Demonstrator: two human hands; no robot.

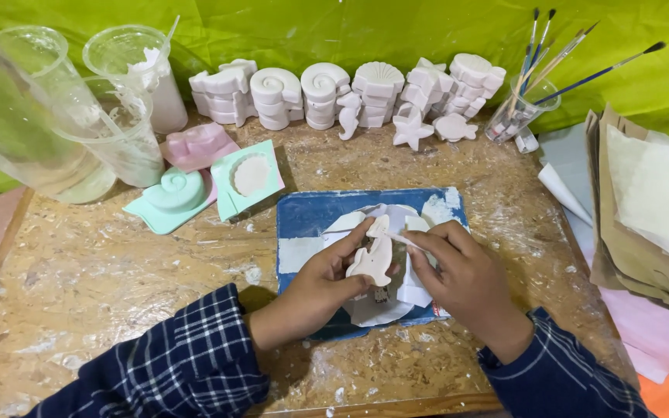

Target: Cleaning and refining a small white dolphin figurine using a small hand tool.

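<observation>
My left hand (320, 285) holds a small white plaster seahorse (373, 255) over a blue mat (303, 217). My right hand (462, 279) grips a thin tool whose tip touches the upper part of the seahorse. White paper scraps (385, 306) lie on the mat under both hands. Both sleeves are dark blue plaid.
Stacks of white plaster sea shapes (327, 93) line the back. Mint and pink moulds (245, 176) lie left of the mat, clear plastic cups (106, 124) further left. A jar of brushes (514, 112) stands back right; cardboard and papers (644, 224) lie right.
</observation>
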